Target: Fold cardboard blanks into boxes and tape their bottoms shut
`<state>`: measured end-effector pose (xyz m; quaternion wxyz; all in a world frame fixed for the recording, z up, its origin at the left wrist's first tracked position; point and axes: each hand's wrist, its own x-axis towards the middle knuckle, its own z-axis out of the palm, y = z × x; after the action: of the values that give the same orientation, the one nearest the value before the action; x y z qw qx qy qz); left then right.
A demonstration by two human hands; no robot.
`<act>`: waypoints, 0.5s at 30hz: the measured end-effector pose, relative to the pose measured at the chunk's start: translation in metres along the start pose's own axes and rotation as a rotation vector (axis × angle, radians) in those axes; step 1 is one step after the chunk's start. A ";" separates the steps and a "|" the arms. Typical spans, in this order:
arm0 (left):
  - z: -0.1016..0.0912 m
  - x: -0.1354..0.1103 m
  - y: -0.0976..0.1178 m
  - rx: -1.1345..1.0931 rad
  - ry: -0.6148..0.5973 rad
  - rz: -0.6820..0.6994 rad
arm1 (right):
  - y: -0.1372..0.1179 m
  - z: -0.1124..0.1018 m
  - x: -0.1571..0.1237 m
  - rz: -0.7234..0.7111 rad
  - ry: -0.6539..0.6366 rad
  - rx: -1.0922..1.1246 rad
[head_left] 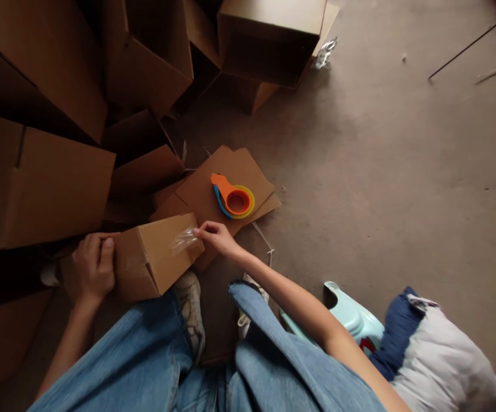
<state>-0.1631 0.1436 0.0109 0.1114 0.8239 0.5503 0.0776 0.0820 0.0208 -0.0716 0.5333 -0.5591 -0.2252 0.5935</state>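
Gray floor (381, 171); R fingers (206, 229) pinched on clear tape (182, 240), L fingers (85, 250) curled vs. cardbd. box (166, 246) (grip unclear).

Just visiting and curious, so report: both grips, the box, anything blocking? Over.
Left grip against small brown cardboard box. Right grip pinching clear plastic tape over box's upper face. Nearby, not between grips: orange ring-shaped tool on flat brown cardboard.

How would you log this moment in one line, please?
left hand: against cardboard box | right hand: pinching clear tape | tape dispenser: on flat cardboard
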 end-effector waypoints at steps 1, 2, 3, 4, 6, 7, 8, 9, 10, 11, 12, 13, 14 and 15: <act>0.000 0.000 0.000 -0.005 0.003 0.000 | -0.002 -0.001 -0.004 -0.009 0.026 -0.013; 0.000 0.000 0.000 -0.009 0.006 0.001 | -0.004 -0.002 -0.009 -0.023 0.059 -0.032; 0.000 0.000 0.000 -0.012 0.007 0.001 | -0.007 -0.002 -0.014 -0.043 0.096 -0.058; 0.000 0.000 0.001 -0.012 0.009 -0.001 | -0.010 -0.003 -0.019 -0.070 0.135 -0.089; 0.000 0.000 0.003 -0.005 0.011 -0.014 | -0.017 -0.004 -0.030 -0.139 0.205 -0.162; 0.000 0.000 0.004 -0.001 0.011 -0.021 | -0.020 -0.005 -0.035 -0.176 0.234 -0.201; 0.000 0.000 0.006 0.002 0.011 -0.027 | -0.022 -0.006 -0.039 -0.214 0.259 -0.239; 0.000 0.000 0.008 0.003 0.011 -0.032 | -0.025 -0.008 -0.043 -0.252 0.280 -0.277; 0.000 0.000 0.009 0.003 0.009 -0.034 | -0.026 -0.010 -0.047 -0.290 0.297 -0.314; 0.000 0.000 0.010 0.001 0.009 -0.033 | -0.027 -0.011 -0.049 -0.326 0.312 -0.352; 0.000 0.001 0.011 -0.001 0.008 -0.031 | -0.028 -0.013 -0.052 -0.353 0.320 -0.391; 0.000 0.001 0.012 0.000 0.008 -0.030 | -0.030 -0.014 -0.054 -0.369 0.325 -0.434; 0.000 0.001 0.013 0.004 0.007 -0.030 | -0.033 -0.016 -0.056 -0.375 0.327 -0.482; -0.001 0.001 0.013 0.010 0.007 -0.030 | -0.036 -0.018 -0.059 -0.373 0.334 -0.535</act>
<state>-0.1512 0.1396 0.0151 0.1066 0.8157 0.5635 0.0761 0.1005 -0.0251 -0.0203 0.4967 -0.7172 -0.3805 0.3068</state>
